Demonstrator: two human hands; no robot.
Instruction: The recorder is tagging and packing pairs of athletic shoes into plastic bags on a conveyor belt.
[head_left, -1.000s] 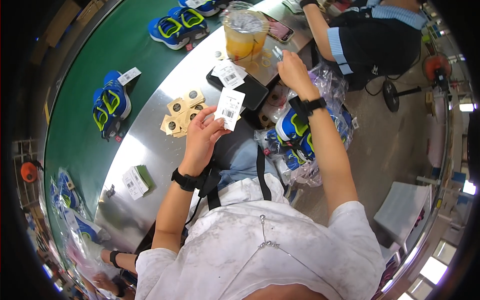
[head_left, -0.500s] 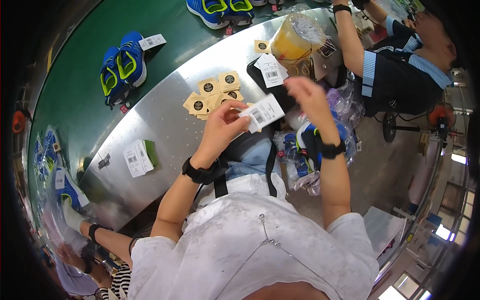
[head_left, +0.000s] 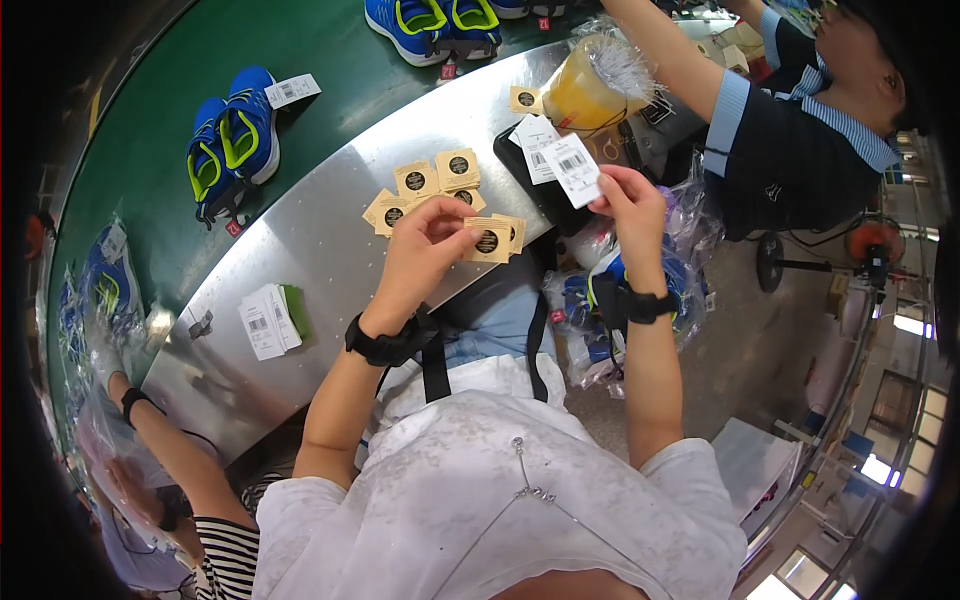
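Observation:
Between the thumb and fingers of my right hand (head_left: 636,212) is a white barcode tag (head_left: 575,172), raised over a stack of similar white tags (head_left: 534,145). My left hand (head_left: 418,248) pinches a small tan square tag (head_left: 488,243) with a black round print, at the table's near edge. Another tan tag (head_left: 515,228) shows just behind it; whether that one is also held, I cannot tell. Beyond my left fingers lies a spread pile of tan tags (head_left: 416,180). White tags with a green one (head_left: 266,322) lie to the left on the metal table (head_left: 335,235).
A green belt (head_left: 330,45) runs along the far side, carrying blue shoes (head_left: 236,135) with a white tag. A yellow tub of clear fasteners (head_left: 585,92) stands at the far right. Bagged shoes (head_left: 590,300) sit beside my right wrist. A co-worker (head_left: 790,150) is at the right, another person's arm (head_left: 185,450) at the left.
The white tag has passed from my left hand to my right, which has closed on it. My left hand now pinches a tan tag. The shoes on the belt have shifted slightly left.

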